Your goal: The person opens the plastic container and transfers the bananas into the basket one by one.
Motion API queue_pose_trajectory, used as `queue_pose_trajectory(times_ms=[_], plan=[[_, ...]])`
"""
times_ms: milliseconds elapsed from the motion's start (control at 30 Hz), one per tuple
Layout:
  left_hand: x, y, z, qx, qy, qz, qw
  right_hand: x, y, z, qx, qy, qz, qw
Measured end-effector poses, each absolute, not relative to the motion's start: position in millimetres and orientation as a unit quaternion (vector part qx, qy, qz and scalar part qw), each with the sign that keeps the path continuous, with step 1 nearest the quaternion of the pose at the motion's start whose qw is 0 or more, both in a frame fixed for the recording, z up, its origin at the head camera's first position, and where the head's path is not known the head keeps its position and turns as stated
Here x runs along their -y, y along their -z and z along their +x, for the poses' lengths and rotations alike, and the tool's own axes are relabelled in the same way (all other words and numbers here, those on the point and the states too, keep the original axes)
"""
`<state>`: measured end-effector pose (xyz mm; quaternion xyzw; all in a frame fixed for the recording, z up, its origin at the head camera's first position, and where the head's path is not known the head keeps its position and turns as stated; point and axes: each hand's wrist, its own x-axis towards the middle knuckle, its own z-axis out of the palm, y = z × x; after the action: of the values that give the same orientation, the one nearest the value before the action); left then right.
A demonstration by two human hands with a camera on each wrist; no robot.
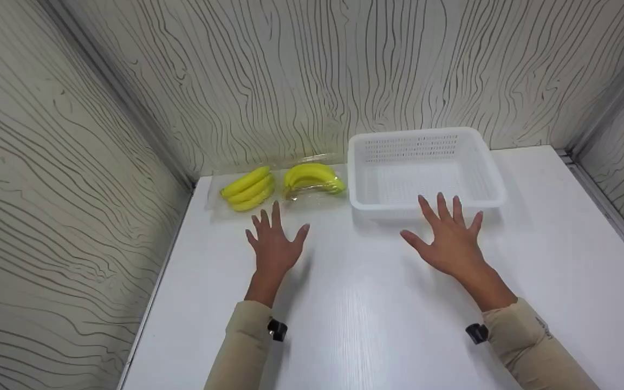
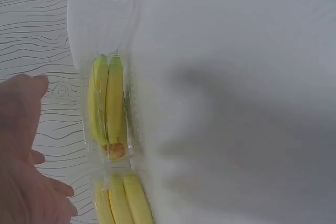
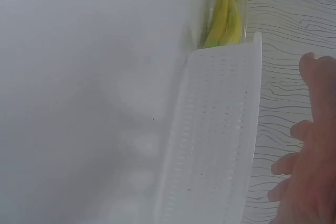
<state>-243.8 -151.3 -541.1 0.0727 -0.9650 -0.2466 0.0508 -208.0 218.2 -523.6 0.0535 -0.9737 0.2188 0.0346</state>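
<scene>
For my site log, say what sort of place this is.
Probably a partitioned work booth: wood-grain panels on three sides of a white table, with grey strips at the corners.

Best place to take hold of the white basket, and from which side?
I'd pinch the near rim of the white basket, coming from the person's side with the right grip, spread open by that rim. It's a long, raised edge, likely easy to hold; the far side is near the patterned wall, and a banana pack sits close by the left end.
</scene>
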Motion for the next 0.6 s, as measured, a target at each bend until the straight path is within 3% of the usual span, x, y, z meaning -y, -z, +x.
queue_pose_trajectory(times_ms=[233,600], plan=[[162.6,551.7,-255.3,0.931,0.323,0.144,0.093,-223.2,522.7,-201.2,0.971,-0.230,0.057,0.039],[190.5,580.7,-278.4,0.900,0.362,0.218,0.104,-222.5,538.8,-187.9,0.963,-0.259,0.070,0.033]])
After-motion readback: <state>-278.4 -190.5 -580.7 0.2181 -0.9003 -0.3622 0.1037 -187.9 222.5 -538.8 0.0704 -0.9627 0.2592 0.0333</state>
